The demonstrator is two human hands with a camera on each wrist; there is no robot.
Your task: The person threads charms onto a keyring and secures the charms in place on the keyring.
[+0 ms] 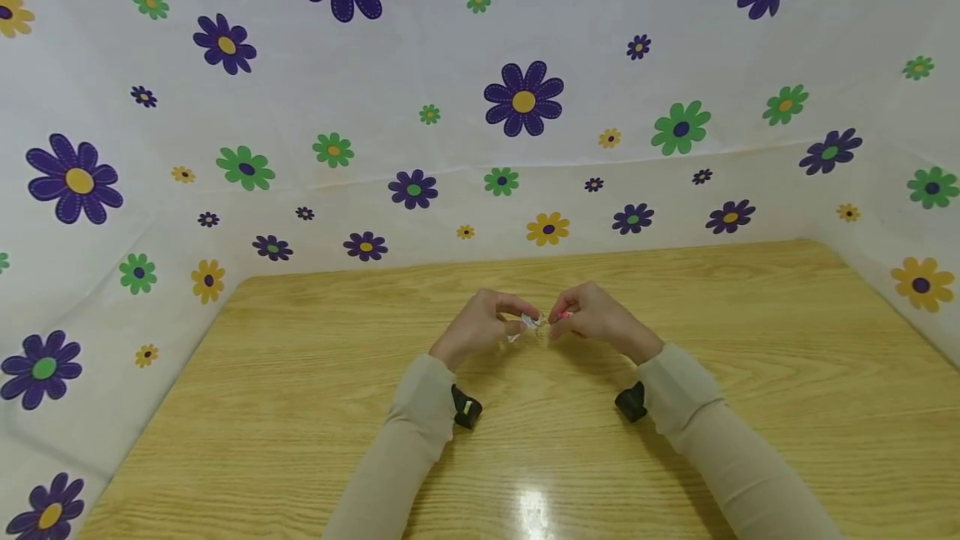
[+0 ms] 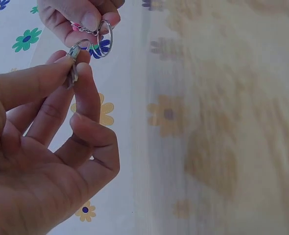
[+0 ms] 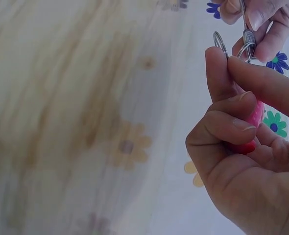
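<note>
Note the small metal piece (image 3: 249, 37) held up above the table (image 1: 300, 407), pinched between thumb and fingertips of the left hand (image 1: 480, 325); too small to identify for sure. Note also the right hand (image 1: 600, 319), clamped on a pink piece (image 3: 255, 117) under curled fingers, with thumb and forefinger meeting at the foot of the larger ring (image 2: 111, 36). See both hands near each other, with a smaller ring (image 2: 81, 41) looped at the end of the metal piece and a short chain (image 2: 87, 30) by the right fingertips. Cannot tell of any link between the two rings. For good ring work, probably best to pinch the metal piece flat and firmly, leaving its looped end exposed to view. Better to turn the wire slowly, feeling for its split, than to tug, at the risk of bending it or flicking it away. Cradle the pink piece lightly, clear of both rings, to spare the chain from twisting. Work low over the table, to soften any drop.
</note>
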